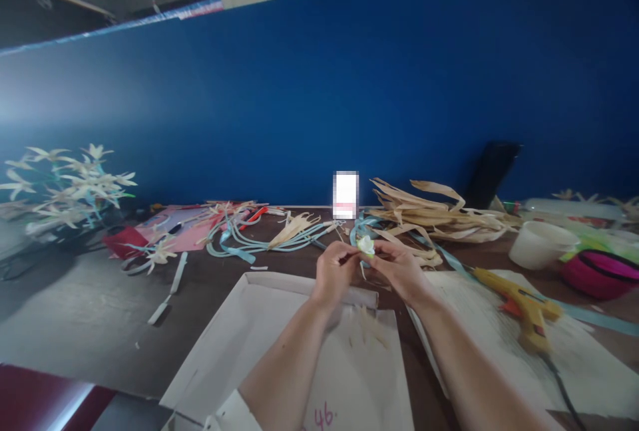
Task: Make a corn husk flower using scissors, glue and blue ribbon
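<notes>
My left hand [334,273] and my right hand [403,273] meet above the far edge of a white cardboard sheet [249,338]. Between their fingertips is a small white flower [366,245], its petals bunched and its base slightly yellow-green. Thumb and fingers of my right hand pinch it from the right. My left fingers are closed at its lower left side, partly hiding its base. Pale, thin husk strips [368,328] lie on the cardboard below my wrists.
Right of me, a yellow glue gun [529,308] with a cord rests on papers. Beyond are a white cup [542,245], a magenta container [602,275] and dried corn husks [439,211]. Light-blue wrapped stems [249,235] lie left of centre; finished white flowers [82,178] stand far left.
</notes>
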`<move>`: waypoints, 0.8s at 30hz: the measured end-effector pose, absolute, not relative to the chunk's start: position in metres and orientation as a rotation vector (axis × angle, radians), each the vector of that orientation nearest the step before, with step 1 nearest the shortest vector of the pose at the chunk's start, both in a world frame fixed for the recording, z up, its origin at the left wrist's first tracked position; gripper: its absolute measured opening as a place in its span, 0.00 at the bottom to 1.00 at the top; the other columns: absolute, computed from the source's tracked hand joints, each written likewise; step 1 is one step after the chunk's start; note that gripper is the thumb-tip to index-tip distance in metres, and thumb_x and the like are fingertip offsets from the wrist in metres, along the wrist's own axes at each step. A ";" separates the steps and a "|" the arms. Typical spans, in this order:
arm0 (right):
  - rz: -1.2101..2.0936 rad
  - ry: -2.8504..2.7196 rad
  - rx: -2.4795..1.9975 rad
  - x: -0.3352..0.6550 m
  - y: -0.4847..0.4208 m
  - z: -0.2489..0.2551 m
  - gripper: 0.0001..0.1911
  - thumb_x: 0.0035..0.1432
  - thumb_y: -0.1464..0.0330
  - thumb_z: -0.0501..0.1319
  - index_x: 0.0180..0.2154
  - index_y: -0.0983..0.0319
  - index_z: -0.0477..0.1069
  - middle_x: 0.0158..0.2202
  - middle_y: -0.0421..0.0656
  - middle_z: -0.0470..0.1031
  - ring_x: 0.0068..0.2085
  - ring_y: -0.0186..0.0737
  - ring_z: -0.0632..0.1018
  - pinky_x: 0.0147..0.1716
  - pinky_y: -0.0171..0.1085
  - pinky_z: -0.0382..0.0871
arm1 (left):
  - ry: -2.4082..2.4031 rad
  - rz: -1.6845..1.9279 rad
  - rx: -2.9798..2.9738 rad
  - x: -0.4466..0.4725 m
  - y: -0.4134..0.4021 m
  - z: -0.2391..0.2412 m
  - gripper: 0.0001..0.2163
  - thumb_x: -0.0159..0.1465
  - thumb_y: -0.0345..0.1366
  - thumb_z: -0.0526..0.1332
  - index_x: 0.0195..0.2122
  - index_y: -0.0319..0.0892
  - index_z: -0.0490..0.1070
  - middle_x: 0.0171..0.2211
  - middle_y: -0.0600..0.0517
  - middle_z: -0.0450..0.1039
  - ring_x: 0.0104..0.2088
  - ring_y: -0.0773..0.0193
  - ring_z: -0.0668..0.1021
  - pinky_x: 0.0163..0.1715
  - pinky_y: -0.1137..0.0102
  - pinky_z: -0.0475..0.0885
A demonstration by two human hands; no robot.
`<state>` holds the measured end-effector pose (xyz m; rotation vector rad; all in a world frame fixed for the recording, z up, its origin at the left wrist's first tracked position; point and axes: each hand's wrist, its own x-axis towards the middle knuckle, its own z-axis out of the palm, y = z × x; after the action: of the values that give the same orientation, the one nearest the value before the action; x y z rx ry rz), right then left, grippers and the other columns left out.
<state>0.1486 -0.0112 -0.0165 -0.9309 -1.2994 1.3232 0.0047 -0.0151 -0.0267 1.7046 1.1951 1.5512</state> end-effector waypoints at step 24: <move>0.521 -1.566 -0.999 0.149 -0.008 -0.020 0.07 0.52 0.62 0.63 0.31 0.58 0.77 0.29 0.41 0.73 0.33 0.38 0.73 0.35 0.38 0.66 | 1.284 1.779 2.123 0.002 -0.030 -0.009 0.09 0.60 0.33 0.59 0.41 0.42 0.74 0.37 0.48 0.69 0.40 0.64 0.71 0.44 0.66 0.69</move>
<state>0.1488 -0.0080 -0.0199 -0.9992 -1.5665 0.5209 0.0017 -0.0301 -0.0086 2.1229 1.2838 1.7793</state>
